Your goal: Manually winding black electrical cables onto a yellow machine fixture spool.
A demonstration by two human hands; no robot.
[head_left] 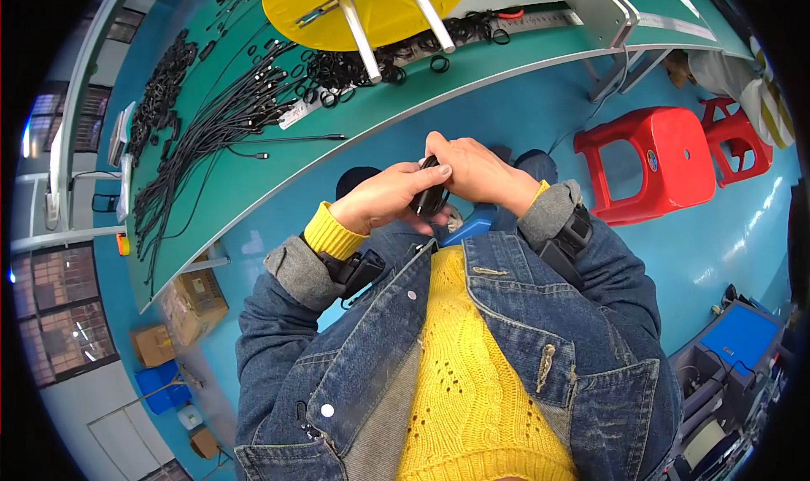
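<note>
My left hand (390,192) and right hand (477,169) were both curled snugly around a glossy black bundle (430,198), clear of the flat green counter (232,194), apparently to keep it compact. Thin black cables (201,143) lay there roughly parallel, presumably to limit tangling.

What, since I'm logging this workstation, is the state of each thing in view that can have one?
Left hand: closed on the black item.
Right hand: closed on the black item too.
The black item: off the table, gripped between both hands.
Black cables: lying loosely bunched on the green table.
Denim jacket: worn open, cuffs turned back.
Nearer red stool: upright, unoccupied.
</note>
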